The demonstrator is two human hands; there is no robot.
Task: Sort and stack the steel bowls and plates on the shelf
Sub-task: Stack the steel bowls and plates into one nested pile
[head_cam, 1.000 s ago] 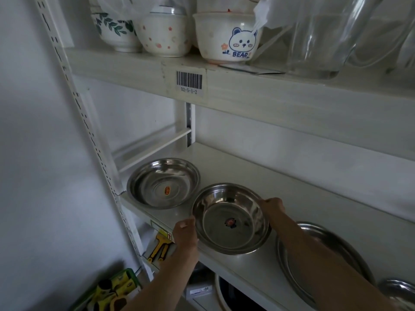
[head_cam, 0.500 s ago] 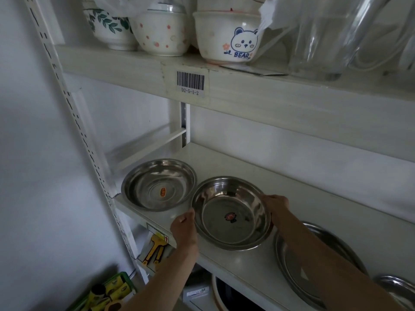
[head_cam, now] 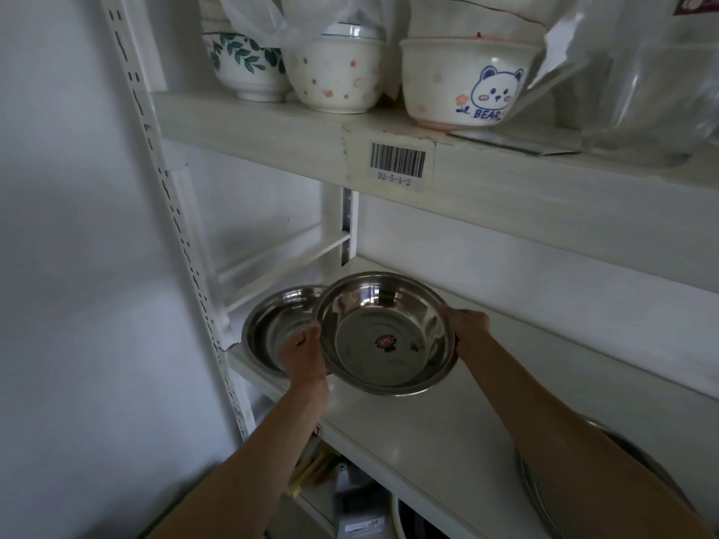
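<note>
Both hands, left hand (head_cam: 303, 354) and right hand (head_cam: 469, 328), grip the steel bowl (head_cam: 385, 332) by its rim at nine and three o'clock, likely nesting it next onto the second bowl (head_cam: 274, 324).

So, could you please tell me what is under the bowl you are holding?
The held bowl, gripped at its rim by the left hand and right hand, overlaps a second steel bowl on the shelf. That bowl's right side is covered.

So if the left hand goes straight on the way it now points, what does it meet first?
Probably the second steel bowl on the shelf, just beyond the left hand, which grips the held bowl; depth is unclear.
</note>
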